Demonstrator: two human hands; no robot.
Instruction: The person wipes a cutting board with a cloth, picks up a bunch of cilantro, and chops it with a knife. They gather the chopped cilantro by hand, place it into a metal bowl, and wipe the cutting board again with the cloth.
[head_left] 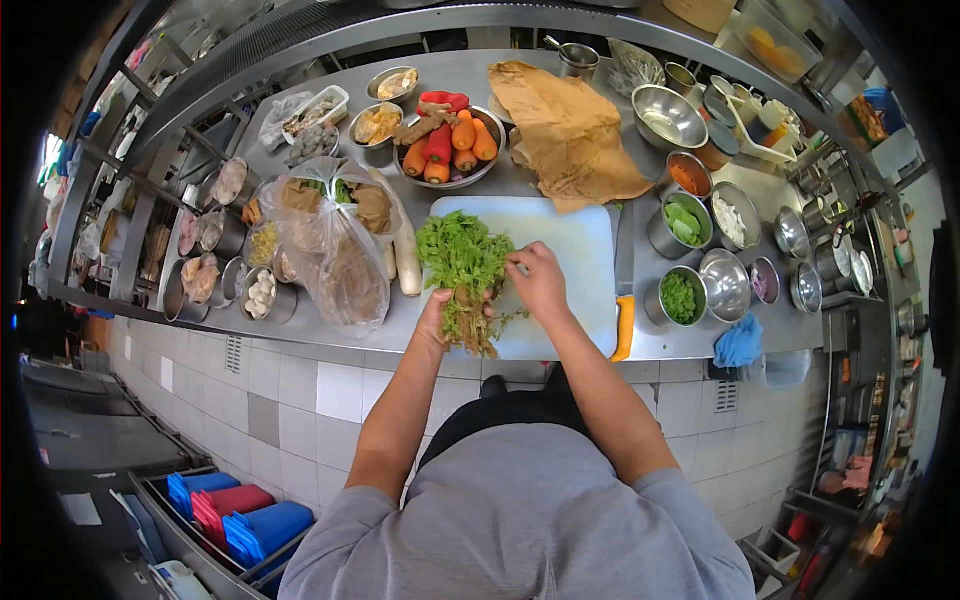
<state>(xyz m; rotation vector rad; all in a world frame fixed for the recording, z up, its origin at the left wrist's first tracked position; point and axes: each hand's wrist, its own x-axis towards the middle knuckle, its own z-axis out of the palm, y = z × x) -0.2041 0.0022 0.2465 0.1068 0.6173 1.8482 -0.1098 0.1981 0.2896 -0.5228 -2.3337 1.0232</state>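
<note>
A leafy bunch of coriander [463, 250], with roots and browned stems hanging at its lower end, is over the left side of the white cutting board [570, 300]. My left hand [435, 318] is closed around its stems. At the bunch's right edge, my right hand [540, 280] has its fingertips pinched together; what lies between them is too small to tell. A knife [624, 328] with an orange handle lies along the board's right side, blade pointing away from me.
Left of the board are a white radish [407, 262] and a clear plastic bag [330, 260] of food. Behind it stand a bowl of carrots and red peppers [440, 148] and crumpled brown paper [570, 130]. Several metal containers, one with chopped greens [679, 298], stand on the right near a blue cloth [738, 342].
</note>
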